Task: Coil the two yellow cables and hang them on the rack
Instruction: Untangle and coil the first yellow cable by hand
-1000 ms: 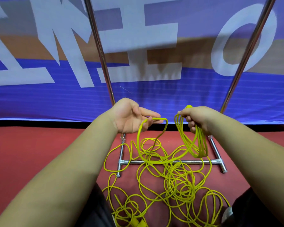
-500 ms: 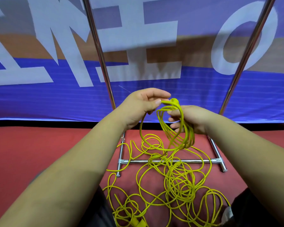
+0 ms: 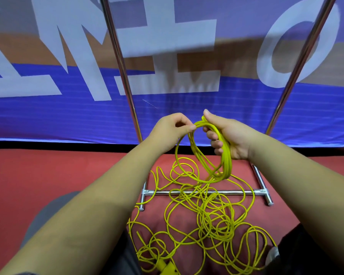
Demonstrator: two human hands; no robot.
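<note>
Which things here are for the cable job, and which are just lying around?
For the job: coil gripped in the right hand; left hand pinching its top loop; loose cable tangled below; rack.
Just there: banner; red floor.

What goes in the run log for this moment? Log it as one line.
phase: coiling | right hand: holds coil | left hand: pinches cable at coil top | rest of cable: tangled on floor, across rack base

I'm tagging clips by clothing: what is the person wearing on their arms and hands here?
Nothing that shows. The left hand and right hand are bare, without gloves, rings or tape. The left forearm and right forearm are bare, with no sleeve, watch or wristband in view.
</note>
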